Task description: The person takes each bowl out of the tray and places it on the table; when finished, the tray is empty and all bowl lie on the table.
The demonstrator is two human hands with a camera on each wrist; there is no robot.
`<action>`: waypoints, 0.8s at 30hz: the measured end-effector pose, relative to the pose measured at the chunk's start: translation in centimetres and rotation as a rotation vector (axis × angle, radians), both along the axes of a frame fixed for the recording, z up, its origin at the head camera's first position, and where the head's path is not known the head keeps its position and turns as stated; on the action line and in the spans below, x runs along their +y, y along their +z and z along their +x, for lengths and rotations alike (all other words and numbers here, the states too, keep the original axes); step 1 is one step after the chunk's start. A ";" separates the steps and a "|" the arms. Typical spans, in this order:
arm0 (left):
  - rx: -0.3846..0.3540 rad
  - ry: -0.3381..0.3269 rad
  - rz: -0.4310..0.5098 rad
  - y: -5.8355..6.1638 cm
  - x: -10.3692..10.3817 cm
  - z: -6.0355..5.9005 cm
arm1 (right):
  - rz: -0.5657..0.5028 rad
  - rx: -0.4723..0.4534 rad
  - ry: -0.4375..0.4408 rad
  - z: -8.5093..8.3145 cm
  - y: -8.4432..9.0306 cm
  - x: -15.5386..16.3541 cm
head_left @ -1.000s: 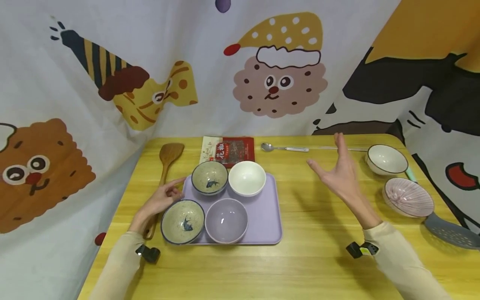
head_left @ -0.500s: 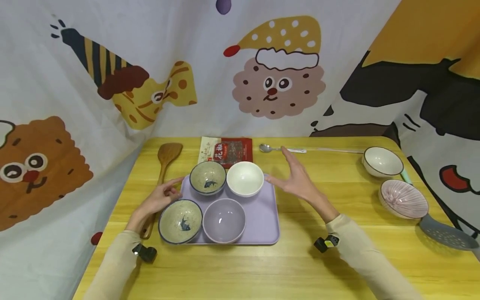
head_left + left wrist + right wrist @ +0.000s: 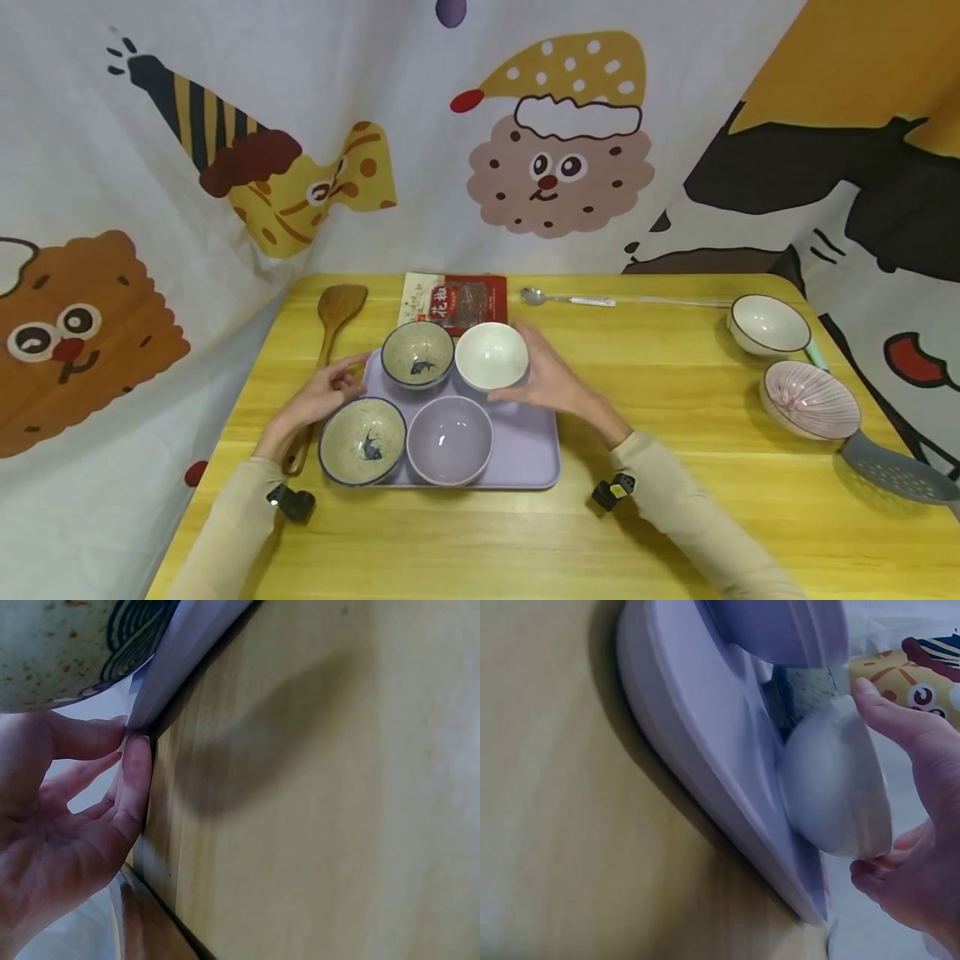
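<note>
A lilac tray [image 3: 528, 454] lies on the table with several bowls on it. My left hand [image 3: 318, 398] pinches the tray's left edge between thumb and fingers, as the left wrist view shows [image 3: 82, 787]. Around the right side of the white bowl [image 3: 491, 357] at the tray's back reaches my right hand [image 3: 555, 379], thumb in front and fingers behind. In the right wrist view its thumb and fingertips meet the rim of the bowl [image 3: 832, 780]. Two speckled bowls with blue fish, one at the back [image 3: 417, 354] and one in front [image 3: 363, 442], stand left of a purple bowl [image 3: 450, 440].
A wooden spatula [image 3: 341, 308] lies left of the tray. Behind it are a red seasoning packet [image 3: 468, 302] and a spoon [image 3: 566, 298]. On the right stand a dark-rimmed white bowl [image 3: 768, 325] and a striped bowl [image 3: 810, 398], beside a grey slotted turner [image 3: 896, 471].
My right hand has swung left from over the table's right side to the white bowl and closed around its rim. The left hand has stayed at the tray's edge.
</note>
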State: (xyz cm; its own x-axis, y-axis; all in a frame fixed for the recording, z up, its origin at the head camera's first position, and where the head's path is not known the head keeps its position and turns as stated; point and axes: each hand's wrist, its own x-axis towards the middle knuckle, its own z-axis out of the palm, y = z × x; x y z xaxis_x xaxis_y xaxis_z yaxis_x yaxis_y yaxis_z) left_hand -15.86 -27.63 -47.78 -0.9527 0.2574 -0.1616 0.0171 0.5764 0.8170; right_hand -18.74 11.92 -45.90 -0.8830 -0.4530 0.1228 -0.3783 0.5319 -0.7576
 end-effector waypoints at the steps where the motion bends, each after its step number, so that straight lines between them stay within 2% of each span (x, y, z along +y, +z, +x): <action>1: 0.003 -0.004 0.008 0.0 0.0 -0.1 | -0.014 -0.002 0.000 0.0 -0.2 -0.2; 13: 0.009 -0.009 0.005 -0.1 -0.1 -0.2 | -0.106 0.032 -0.023 -0.6 -1.4 -0.4; 24: -0.004 -0.006 0.001 -0.3 -0.2 -0.2 | -0.149 0.099 -0.187 -0.1 -1.9 1.0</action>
State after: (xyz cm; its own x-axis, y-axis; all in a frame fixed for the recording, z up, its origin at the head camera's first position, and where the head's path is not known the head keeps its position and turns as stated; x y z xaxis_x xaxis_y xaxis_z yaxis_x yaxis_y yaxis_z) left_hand -16.10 -27.88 -48.04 -0.9505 0.2630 -0.1655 0.0167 0.5753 0.8178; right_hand -18.85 12.90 -47.81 -0.9302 -0.2532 0.2657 -0.3596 0.4846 -0.7974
